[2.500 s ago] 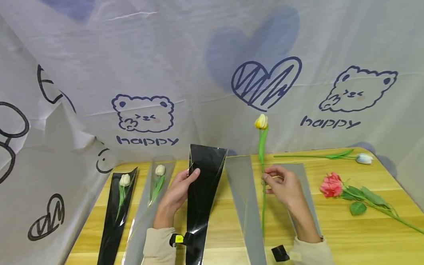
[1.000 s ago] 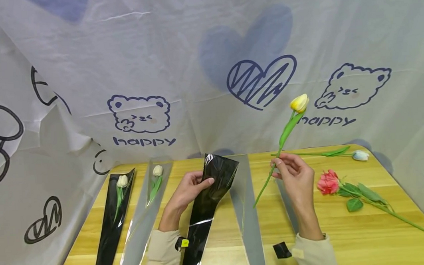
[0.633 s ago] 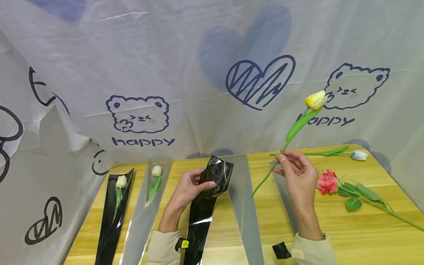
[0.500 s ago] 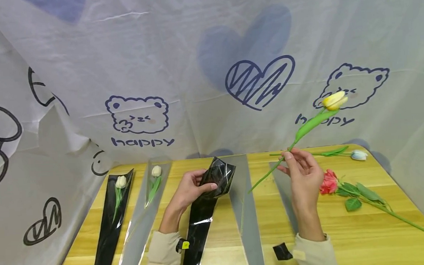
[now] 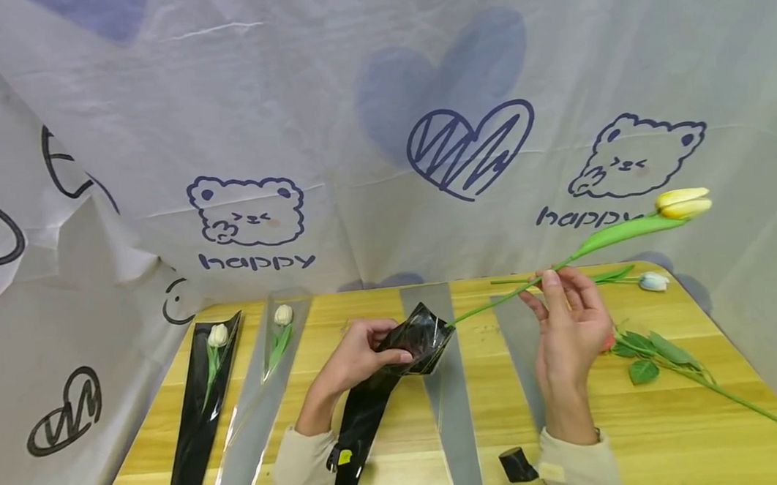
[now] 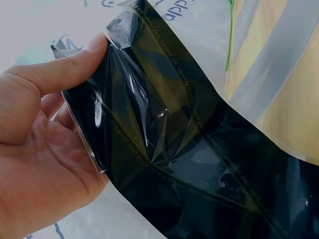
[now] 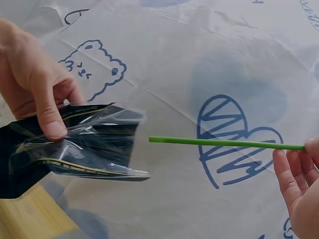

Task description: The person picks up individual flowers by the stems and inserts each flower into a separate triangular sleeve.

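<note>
My left hand [image 5: 361, 354] grips a long black flower sleeve [image 5: 420, 337] near its top, thumb over the front. The sleeve's mouth gapes towards the right. Between the fingers of my right hand [image 5: 573, 335] is the green stem of a yellow tulip [image 5: 683, 203], tilted with its bloom up to the right. In the right wrist view the stem's cut end [image 7: 154, 140] points at the mouth of the sleeve [image 7: 94, 142], with a small gap between them. The left wrist view shows the sleeve's clear front [image 6: 149, 104] creased beside the thumb.
On the wooden table [image 5: 671, 469], left, lie a black sleeve [image 5: 190, 429] and a grey sleeve [image 5: 252, 411], each holding a white tulip. Two more grey sleeves [image 5: 461, 436] lie mid-table. A pale blue tulip [image 5: 653, 281] and a partly hidden pink rose [image 5: 642, 370] lie right.
The yellow tulip has tipped from upright to leaning far right, its stem end swinging up to the sleeve. The black sleeve's top has bent rightward and its mouth has opened.
</note>
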Motion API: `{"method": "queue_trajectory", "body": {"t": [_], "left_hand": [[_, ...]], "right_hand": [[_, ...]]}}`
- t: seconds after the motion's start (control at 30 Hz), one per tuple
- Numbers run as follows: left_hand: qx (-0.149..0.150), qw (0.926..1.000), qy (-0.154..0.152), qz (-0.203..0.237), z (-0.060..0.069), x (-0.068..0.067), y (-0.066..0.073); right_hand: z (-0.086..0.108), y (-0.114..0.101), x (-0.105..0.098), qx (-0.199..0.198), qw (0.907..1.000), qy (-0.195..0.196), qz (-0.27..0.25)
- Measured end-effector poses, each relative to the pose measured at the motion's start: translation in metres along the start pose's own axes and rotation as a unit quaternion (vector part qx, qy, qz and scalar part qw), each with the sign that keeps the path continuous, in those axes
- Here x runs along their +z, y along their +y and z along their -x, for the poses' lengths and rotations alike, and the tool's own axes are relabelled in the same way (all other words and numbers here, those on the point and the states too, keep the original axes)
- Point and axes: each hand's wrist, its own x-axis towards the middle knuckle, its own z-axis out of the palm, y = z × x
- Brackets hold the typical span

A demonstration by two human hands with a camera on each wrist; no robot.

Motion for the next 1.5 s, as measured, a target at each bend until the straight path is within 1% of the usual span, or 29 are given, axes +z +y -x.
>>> {"method": "queue_trajectory", "body": {"t": [0.1, 0.17, 0.3, 0.4, 0.53, 0.63, 0.8, 0.93, 1.07, 1.2, 1.37, 1.43, 1.5], "left_hand": [[0.001, 1.0000, -0.007, 0.005, 0.001, 0.001, 0.003], [0.005, 0.9999, -0.008, 0.002, 0.001, 0.002, 0.004], [0.009, 0.9999, -0.007, 0.003, 0.001, 0.004, 0.007], [0.006, 0.9998, -0.008, 0.015, 0.001, 0.005, 0.009], [-0.001, 0.9994, -0.008, 0.032, 0.001, 0.005, 0.012], [-0.008, 0.9991, -0.004, 0.041, 0.002, 0.005, 0.014], [-0.016, 0.9989, 0.005, 0.044, 0.002, 0.005, 0.016], [-0.008, 0.9988, 0.006, 0.049, 0.002, 0.005, 0.017], [0.002, 0.9985, 0.005, 0.054, 0.002, 0.007, 0.019], [0.002, 0.9987, 0.003, 0.051, 0.001, 0.007, 0.018], [-0.002, 0.9988, -0.001, 0.050, 0.002, 0.006, 0.018], [0.000, 0.9987, -0.003, 0.051, 0.003, 0.006, 0.019], [0.002, 0.9985, -0.006, 0.054, 0.003, 0.005, 0.019]], "right_hand": [[0.003, 0.003, 0.002, 0.009, 0.9998, -0.015, -0.004], [0.005, 0.005, 0.003, 0.019, 0.9995, -0.025, 0.003], [0.008, 0.009, 0.006, 0.044, 0.9971, -0.044, 0.044], [0.011, 0.011, 0.008, 0.063, 0.9932, -0.061, 0.076], [0.014, 0.013, 0.010, 0.087, 0.9869, -0.097, 0.096], [0.015, 0.014, 0.010, 0.098, 0.9803, -0.130, 0.111], [0.018, 0.016, 0.011, 0.108, 0.9655, -0.171, 0.164], [0.021, 0.017, 0.012, 0.117, 0.9522, -0.193, 0.206], [0.023, 0.018, 0.012, 0.112, 0.9404, -0.220, 0.234], [0.023, 0.019, 0.012, 0.106, 0.9387, -0.237, 0.227], [0.023, 0.018, 0.012, 0.109, 0.9425, -0.237, 0.209], [0.023, 0.017, 0.012, 0.109, 0.9433, -0.233, 0.209], [0.023, 0.017, 0.013, 0.104, 0.9407, -0.232, 0.224]]}}
